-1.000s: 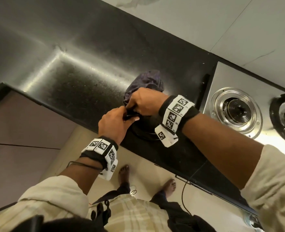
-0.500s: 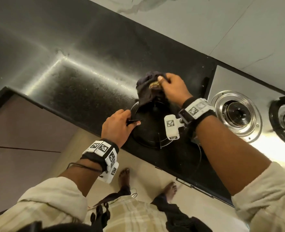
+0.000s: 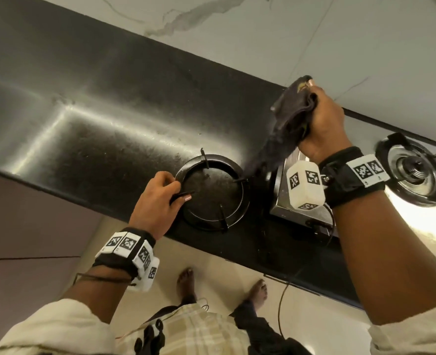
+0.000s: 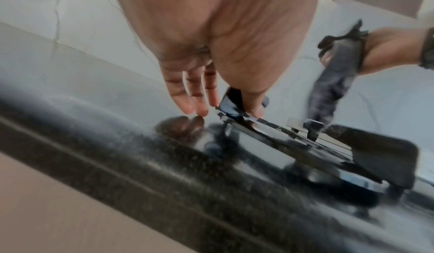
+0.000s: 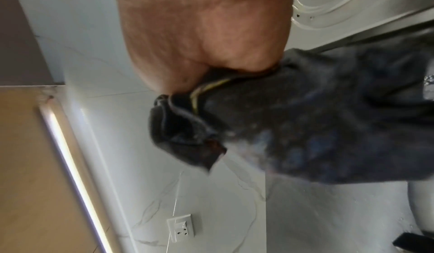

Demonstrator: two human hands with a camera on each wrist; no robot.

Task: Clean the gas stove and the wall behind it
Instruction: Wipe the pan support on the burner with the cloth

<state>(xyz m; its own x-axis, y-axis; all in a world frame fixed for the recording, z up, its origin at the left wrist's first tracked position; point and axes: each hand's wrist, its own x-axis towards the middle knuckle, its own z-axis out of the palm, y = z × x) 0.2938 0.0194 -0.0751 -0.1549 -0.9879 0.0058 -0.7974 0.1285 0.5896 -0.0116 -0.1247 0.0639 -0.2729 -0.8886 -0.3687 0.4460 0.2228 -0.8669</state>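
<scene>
A black pan support ring (image 3: 237,213) lies flat on the black countertop (image 3: 96,139), just left of the steel gas stove (image 3: 311,213). My left hand (image 3: 183,196) pinches one of its prongs at the near-left rim; in the left wrist view the left hand (image 4: 237,104) has thumb and forefinger on the ring (image 4: 281,136), the other fingers straight. My right hand (image 3: 306,108) grips a bunched dark cloth (image 3: 286,116), raised over the stove's left end, close to the white marble wall (image 3: 314,34). The cloth (image 5: 305,127) hangs down from the fist.
A bare steel burner (image 3: 411,170) sits to the right of my right wrist. A black cable (image 3: 281,303) hangs below the counter's front edge, above my bare feet. A white power socket (image 5: 180,227) is set in the wall.
My right hand has lifted the cloth off the ring and carried it up and to the right, towards the wall. My left hand keeps its pinch on the prong.
</scene>
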